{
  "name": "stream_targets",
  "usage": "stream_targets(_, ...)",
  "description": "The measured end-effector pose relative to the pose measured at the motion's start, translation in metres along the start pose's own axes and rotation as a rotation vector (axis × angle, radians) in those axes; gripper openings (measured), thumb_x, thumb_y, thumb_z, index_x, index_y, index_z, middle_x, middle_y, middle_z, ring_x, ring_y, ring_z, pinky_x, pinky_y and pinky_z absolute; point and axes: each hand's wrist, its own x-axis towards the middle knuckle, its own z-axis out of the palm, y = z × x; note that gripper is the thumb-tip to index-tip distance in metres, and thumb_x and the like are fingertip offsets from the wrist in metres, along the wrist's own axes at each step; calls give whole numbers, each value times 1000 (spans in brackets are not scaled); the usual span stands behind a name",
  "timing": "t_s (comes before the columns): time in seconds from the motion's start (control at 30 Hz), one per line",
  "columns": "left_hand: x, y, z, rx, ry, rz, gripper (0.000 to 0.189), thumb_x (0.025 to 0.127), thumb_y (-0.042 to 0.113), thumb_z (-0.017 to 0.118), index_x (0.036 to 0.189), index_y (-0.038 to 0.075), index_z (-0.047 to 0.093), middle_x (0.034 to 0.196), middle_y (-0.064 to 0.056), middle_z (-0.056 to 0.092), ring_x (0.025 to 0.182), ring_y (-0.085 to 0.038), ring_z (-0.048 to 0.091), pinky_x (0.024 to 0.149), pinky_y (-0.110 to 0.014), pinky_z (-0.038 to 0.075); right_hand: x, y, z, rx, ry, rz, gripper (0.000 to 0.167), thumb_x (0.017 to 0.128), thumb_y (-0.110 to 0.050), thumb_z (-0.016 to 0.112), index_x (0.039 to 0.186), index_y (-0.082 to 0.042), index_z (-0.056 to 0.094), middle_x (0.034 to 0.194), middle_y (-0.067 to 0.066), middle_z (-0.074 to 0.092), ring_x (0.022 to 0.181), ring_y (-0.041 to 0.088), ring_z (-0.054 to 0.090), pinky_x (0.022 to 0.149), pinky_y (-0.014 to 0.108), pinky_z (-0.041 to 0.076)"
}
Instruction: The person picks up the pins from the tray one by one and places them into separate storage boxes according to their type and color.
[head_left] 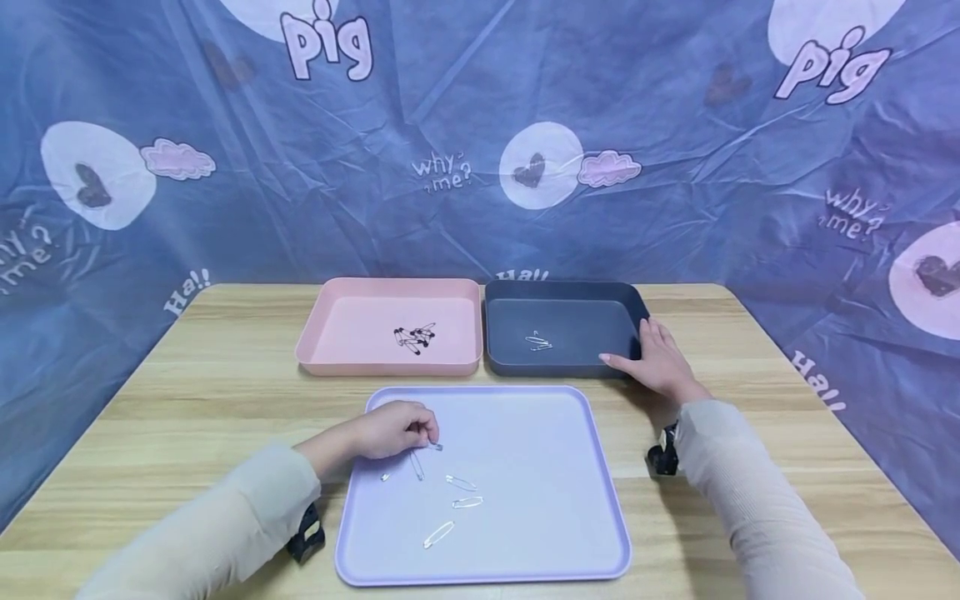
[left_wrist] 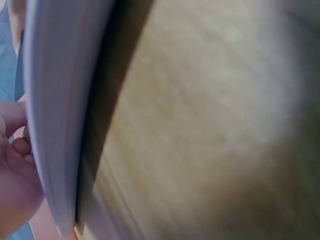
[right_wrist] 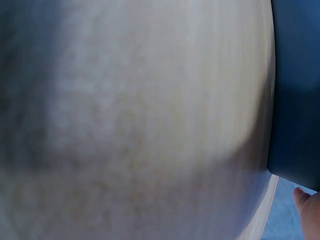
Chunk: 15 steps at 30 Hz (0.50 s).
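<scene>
Over the upper left of the lavender tray, my left hand has its fingers bent, pinching a silver safety pin at the fingertips. Several other silver safety pins, such as one safety pin, lie on the tray below and beside that hand. My right hand rests at the front right corner of the dark grey tray, fingers along its right side and thumb stretched over the front rim. A few silver safety pins lie inside that tray. The left wrist view shows part of the left hand behind the lavender rim.
Beside the dark tray, on its left, stands a pink tray with a small heap of black safety pins. All three trays sit on a wood-grain table. A blue printed cloth hangs behind the table.
</scene>
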Motion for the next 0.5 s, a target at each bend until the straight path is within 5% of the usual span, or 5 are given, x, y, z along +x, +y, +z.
stream_targets(0.33, 4, -4, 0, -74, 91, -58, 5, 82, 7, 55, 79, 9, 58, 76, 9, 54, 74, -9, 49, 72, -27, 41, 1, 0, -1, -1, -6, -6, 109, 73, -66, 45, 132, 12, -3, 137, 31, -6, 124, 43, -4, 99, 51, 2)
stream_targets(0.5, 8, 0, -2, -167, 113, -149, 4, 82, 8, 55, 82, 9, 59, 76, 4, 55, 71, -12, 51, 67, -28, 44, 1, 1, 1, -3, -4, -9, 109, 73, -66, 45, 132, 13, -2, 137, 31, -5, 124, 43, -3, 99, 51, 3)
